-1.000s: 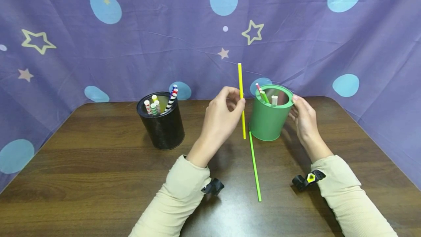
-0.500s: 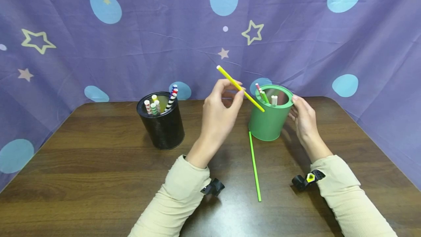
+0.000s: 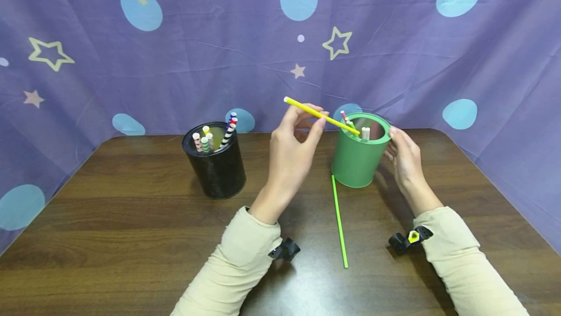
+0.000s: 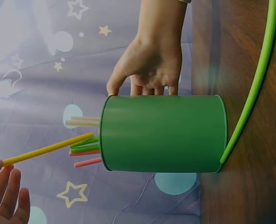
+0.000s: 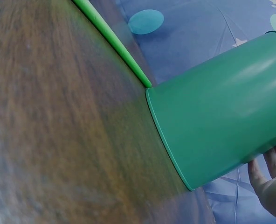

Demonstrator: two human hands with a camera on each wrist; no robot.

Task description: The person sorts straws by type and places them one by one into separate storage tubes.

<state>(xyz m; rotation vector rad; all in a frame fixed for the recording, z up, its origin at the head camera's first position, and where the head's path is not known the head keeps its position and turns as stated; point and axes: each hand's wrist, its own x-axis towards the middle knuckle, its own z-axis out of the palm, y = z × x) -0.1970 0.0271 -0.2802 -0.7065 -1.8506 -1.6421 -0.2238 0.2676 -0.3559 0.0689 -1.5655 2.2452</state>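
Observation:
My left hand [image 3: 291, 153] pinches a yellow straw [image 3: 307, 109] between thumb and fingertips. The straw slants down to the right; in the left wrist view its lower end [image 4: 86, 136] is just above the rim, apart from the opening. The green can [image 3: 357, 162] stands upright, with pink, green and white straws [image 4: 84, 148] poking out of its mouth. On the can's right side my right hand [image 3: 405, 158] holds it, thumb at the rim and fingers against the wall, their tips partly hidden. A light green straw [image 3: 339, 223] lies on the table, its far end by the can's base.
A black can [image 3: 221, 175] with several striped straws [image 3: 228, 133] stands to the left on the brown wooden table [image 3: 131, 238]. Behind the table hangs a purple curtain [image 3: 219, 24] with stars and blue dots. Each sleeve carries a black wrist mount [image 3: 285, 249].
The yellow straw has turned from nearly upright to a slant, its lower end swinging right and up to the green can's rim. My right hand and the can have stayed put.

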